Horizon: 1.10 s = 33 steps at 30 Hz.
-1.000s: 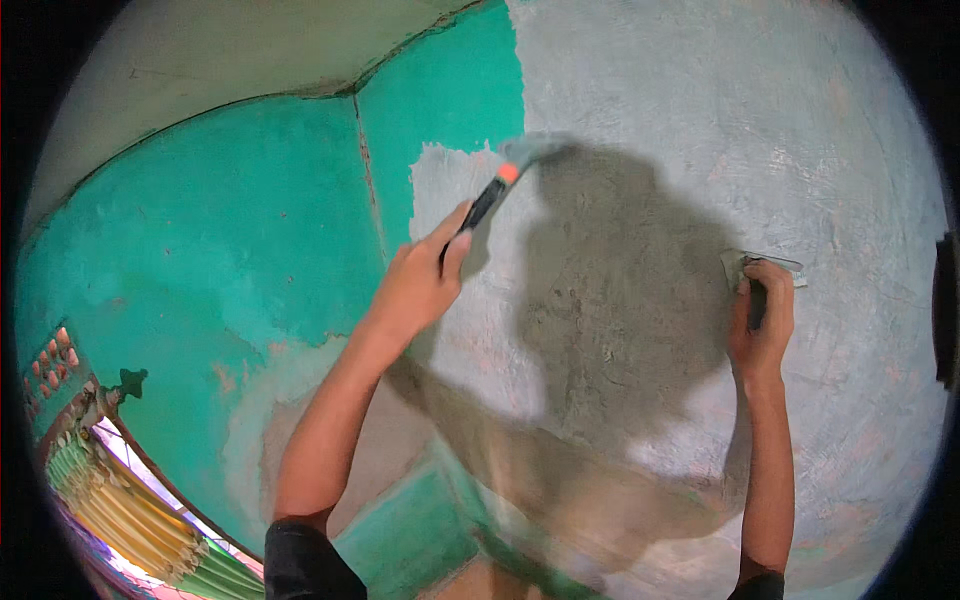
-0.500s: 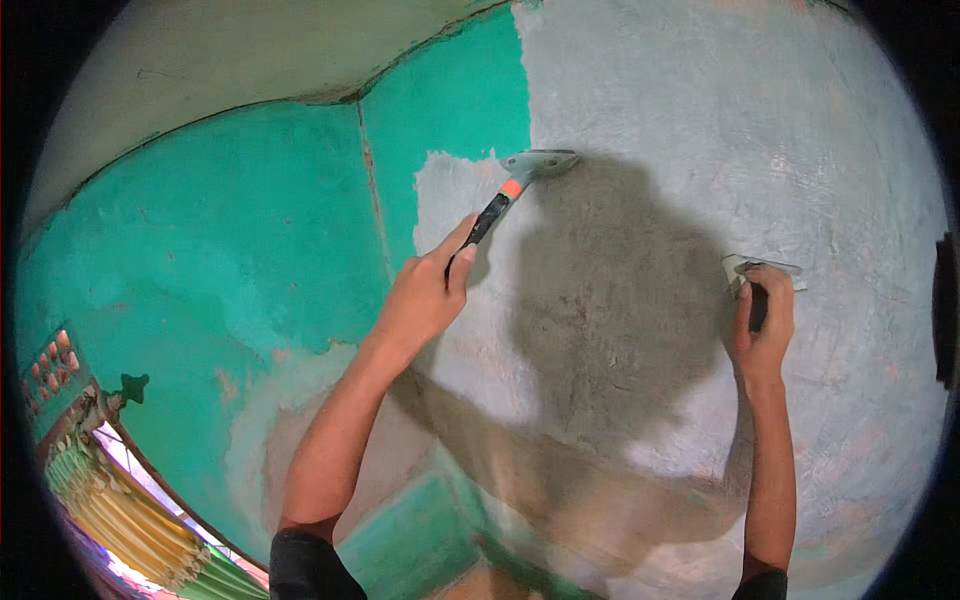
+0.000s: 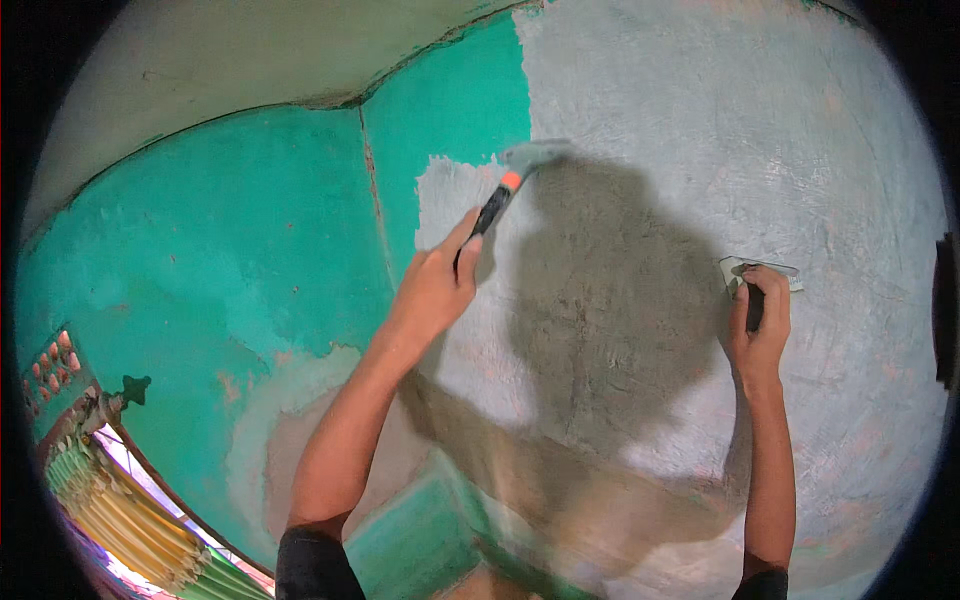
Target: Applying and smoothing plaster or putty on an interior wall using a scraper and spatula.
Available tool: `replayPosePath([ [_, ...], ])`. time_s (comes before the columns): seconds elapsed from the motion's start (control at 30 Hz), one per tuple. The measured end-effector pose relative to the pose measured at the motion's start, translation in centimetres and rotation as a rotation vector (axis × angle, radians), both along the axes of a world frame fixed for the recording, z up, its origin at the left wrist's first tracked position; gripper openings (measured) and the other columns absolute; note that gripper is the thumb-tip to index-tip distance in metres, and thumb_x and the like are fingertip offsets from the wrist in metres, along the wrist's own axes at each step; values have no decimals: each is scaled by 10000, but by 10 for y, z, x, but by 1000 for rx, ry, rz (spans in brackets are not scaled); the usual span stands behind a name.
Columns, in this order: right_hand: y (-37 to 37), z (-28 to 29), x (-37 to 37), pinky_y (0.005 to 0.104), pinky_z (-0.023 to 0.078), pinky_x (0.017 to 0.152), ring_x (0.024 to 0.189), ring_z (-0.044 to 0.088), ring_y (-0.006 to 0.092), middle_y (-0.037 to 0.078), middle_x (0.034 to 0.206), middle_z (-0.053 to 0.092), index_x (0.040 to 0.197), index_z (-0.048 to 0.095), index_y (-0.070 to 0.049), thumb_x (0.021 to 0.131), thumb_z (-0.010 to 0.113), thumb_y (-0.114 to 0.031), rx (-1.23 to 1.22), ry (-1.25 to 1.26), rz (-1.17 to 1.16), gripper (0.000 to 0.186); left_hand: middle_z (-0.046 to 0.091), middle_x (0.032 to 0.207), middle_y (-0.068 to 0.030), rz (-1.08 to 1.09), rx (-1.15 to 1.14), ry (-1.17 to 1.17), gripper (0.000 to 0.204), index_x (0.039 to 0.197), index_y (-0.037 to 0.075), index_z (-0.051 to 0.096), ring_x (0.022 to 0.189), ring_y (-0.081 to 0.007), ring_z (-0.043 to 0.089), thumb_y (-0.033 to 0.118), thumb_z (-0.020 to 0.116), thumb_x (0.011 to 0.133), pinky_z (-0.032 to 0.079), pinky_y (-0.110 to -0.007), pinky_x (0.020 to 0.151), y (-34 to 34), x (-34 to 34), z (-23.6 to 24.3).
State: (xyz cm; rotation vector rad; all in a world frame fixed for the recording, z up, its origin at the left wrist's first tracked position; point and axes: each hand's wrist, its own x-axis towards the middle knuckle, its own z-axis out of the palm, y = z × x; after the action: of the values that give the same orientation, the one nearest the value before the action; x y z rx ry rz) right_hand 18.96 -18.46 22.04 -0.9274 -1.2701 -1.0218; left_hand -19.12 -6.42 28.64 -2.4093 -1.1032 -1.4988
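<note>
My left hand (image 3: 432,285) is closed on the black handle of a scraper (image 3: 494,207) with an orange band. Its grey head is blurred, against the wall near the ragged edge between pale grey coating (image 3: 650,90) and green paint (image 3: 450,105). On the right, my right hand (image 3: 762,320) grips a putty knife (image 3: 785,280) by its dark handle, the blade lying at or close to the coated wall. My shadow darkens the coating between the two hands.
A pale ceiling (image 3: 180,55) meets the walls along a cracked edge at upper left. At lower left are a pierced vent (image 3: 55,365), an opening with a gathered yellow and green curtain (image 3: 120,510) and a small dark fixture (image 3: 135,390). A dark object (image 3: 943,310) sits at the far right.
My left hand has shifted a little to the right with the scraper, whose head rose slightly in the last half second. My right hand has barely moved.
</note>
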Motion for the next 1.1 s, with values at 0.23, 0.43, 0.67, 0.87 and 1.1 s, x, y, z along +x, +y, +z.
replayPosePath([
  [0.23,0,0,4,407,504,912,1013,637,363,198,1082,641,1091,606,-2,927,618,26,10,-34,-36,166,632,774,-302,-50,38,47,434,1470,173,524,756,-511,634,274,517,1049,512,-532,693,9,-3,-4],
  [0.43,1,1,3,403,510,905,1007,641,367,200,1081,641,1089,603,-1,919,622,37,14,-65,-17,175,641,827,-310,11,28,68,442,1479,166,512,819,-510,641,277,511,1051,515,-541,743,4,-6,-4],
  [0.67,1,-1,3,402,514,901,1012,643,370,199,1089,644,1099,597,2,908,614,59,9,-42,-17,200,658,921,-314,47,-32,84,445,1485,169,503,891,-521,635,277,501,1052,513,-565,790,6,-9,2],
  [0.87,1,-1,7,399,517,897,1005,648,369,200,1087,644,1095,600,2,880,627,84,6,-62,-20,232,660,947,-315,8,161,29,432,1460,152,528,889,-526,637,288,504,1050,529,-548,793,2,10,33],
  [1.1,0,-3,12,406,519,901,1004,646,376,198,1096,645,1103,602,5,855,616,101,-2,-77,37,266,659,960,-325,-2,21,42,434,1445,133,541,890,-529,638,304,511,1047,534,-521,782,-6,2,10],
])
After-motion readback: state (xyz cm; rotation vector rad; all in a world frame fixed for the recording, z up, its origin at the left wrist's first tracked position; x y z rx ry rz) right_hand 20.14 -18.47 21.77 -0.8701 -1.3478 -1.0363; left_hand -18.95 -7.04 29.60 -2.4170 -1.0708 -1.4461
